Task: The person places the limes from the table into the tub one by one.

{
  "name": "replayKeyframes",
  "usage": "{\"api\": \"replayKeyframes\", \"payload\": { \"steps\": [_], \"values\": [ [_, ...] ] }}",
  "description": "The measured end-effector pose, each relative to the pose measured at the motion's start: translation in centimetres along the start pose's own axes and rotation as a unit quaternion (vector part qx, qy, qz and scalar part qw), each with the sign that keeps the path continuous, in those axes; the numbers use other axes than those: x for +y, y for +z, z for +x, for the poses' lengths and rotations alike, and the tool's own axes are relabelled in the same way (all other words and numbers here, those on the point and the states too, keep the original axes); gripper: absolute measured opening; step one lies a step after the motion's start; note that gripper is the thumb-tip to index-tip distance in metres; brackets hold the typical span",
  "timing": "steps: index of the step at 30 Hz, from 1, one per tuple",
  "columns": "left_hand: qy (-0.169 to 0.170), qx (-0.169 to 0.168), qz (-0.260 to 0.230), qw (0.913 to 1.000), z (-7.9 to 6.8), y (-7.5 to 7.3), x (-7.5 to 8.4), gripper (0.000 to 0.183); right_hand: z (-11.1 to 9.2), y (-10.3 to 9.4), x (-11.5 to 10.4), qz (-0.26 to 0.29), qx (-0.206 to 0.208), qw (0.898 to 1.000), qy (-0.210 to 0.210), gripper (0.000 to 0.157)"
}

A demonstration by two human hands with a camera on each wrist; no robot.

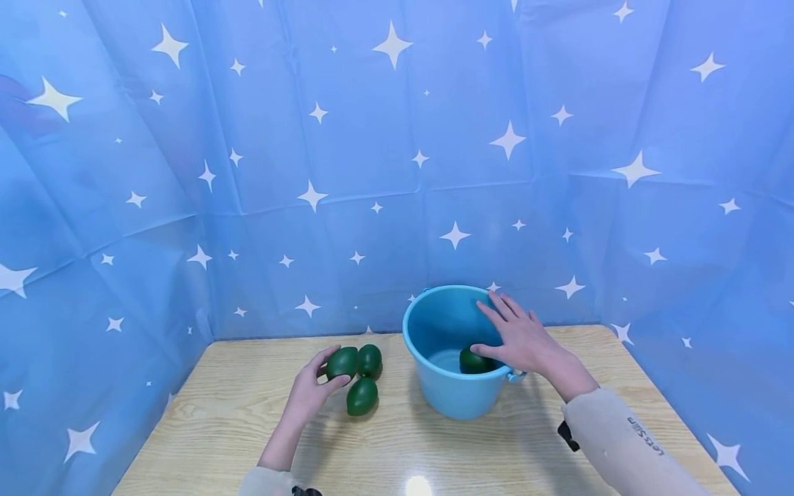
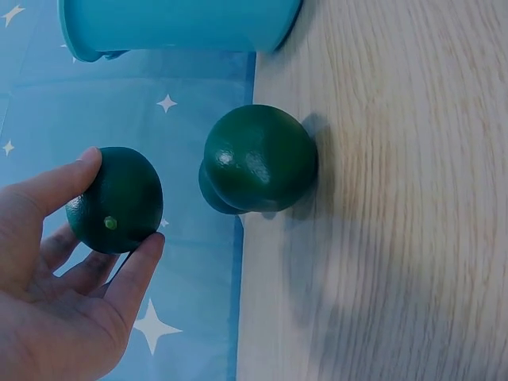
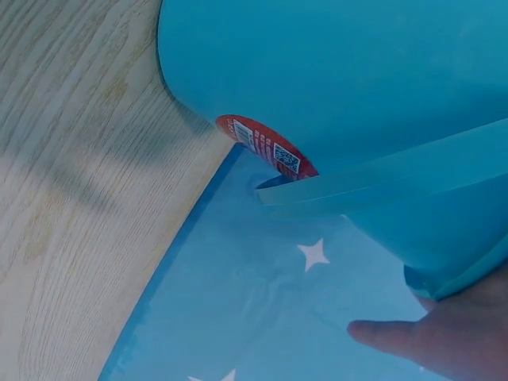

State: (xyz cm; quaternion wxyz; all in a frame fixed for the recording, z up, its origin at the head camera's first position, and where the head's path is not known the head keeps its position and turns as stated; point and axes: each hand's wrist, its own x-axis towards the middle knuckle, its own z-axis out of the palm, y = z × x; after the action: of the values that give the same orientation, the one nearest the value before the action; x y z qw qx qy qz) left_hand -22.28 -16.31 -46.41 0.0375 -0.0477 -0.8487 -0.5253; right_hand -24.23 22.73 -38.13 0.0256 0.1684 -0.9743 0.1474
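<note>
My left hand [image 1: 305,394] holds a dark green lime [image 1: 342,364] between thumb and fingers; in the left wrist view its small stem nub faces the camera. Close to it on the table lie two more limes, one behind [image 1: 370,360] and one in front [image 1: 362,397]. A light blue bucket [image 1: 459,399] stands to their right, its mouth tilted toward me. Inside is another lime [image 1: 474,364], partly covered by the thumb of my right hand [image 1: 524,342]. That hand reaches over the bucket's right rim with its fingers spread and fairly straight.
The wooden table [image 1: 236,427] ends at a blue curtain [image 1: 347,138] with white stars, which hangs behind and at both sides. On the bucket's outside, the right wrist view shows a handle [image 3: 389,181] and a red label [image 3: 258,139].
</note>
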Motion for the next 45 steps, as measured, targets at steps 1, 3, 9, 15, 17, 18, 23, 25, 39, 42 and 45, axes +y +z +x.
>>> {"api": "replayKeyframes", "payload": {
  "steps": [1, 3, 9, 15, 17, 18, 23, 25, 39, 42, 45],
  "values": [
    [-0.001, 0.000, -0.001, 1.0000, 0.0, 0.0, 0.1, 0.060, 0.0, 0.0, 0.0, 0.000, 0.000, 1.000, 0.000, 0.091],
    [0.001, -0.002, -0.002, 1.0000, 0.1, 0.1, 0.2, 0.060, 0.0, 0.0, 0.0, 0.000, -0.001, 1.000, 0.001, 0.092],
    [0.009, -0.002, -0.007, 0.9999, 0.1, 0.3, 0.6, 0.059, 0.0, 0.2, 0.1, -0.003, -0.001, 1.000, 0.002, 0.092],
    [0.017, -0.005, -0.013, 0.9998, 0.0, 0.4, 0.9, 0.058, 0.0, 0.2, 0.0, -0.003, 0.000, 1.000, 0.001, 0.092],
    [0.019, -0.005, -0.017, 0.9997, 0.0, 0.4, 1.1, 0.057, -0.1, 0.2, 0.0, -0.003, 0.001, 1.000, 0.001, 0.092],
    [0.020, -0.005, -0.018, 0.9996, -0.1, 0.4, 1.2, 0.057, 0.0, 0.2, 0.0, -0.004, 0.001, 1.000, 0.001, 0.091],
    [0.024, -0.007, -0.017, 0.9995, -0.1, 0.5, 1.5, 0.057, 0.1, 0.2, 0.0, -0.006, -0.001, 1.000, 0.002, 0.091],
    [0.025, -0.008, -0.017, 0.9995, -0.1, 0.5, 1.6, 0.057, 0.2, 0.2, 0.0, -0.006, -0.001, 1.000, 0.002, 0.091],
    [0.030, -0.013, -0.030, 0.9990, 0.1, 0.6, 2.7, 0.057, 0.1, 0.1, -0.1, -0.004, -0.002, 1.000, 0.002, 0.092],
    [0.029, -0.014, -0.034, 0.9989, 0.2, 0.6, 3.1, 0.057, 0.1, 0.0, -0.1, -0.006, -0.002, 1.000, 0.002, 0.092],
    [0.032, -0.016, -0.037, 0.9987, 0.2, 0.7, 3.4, 0.057, 0.1, -0.1, -0.1, -0.007, -0.002, 1.000, 0.001, 0.092]
  ]
}}
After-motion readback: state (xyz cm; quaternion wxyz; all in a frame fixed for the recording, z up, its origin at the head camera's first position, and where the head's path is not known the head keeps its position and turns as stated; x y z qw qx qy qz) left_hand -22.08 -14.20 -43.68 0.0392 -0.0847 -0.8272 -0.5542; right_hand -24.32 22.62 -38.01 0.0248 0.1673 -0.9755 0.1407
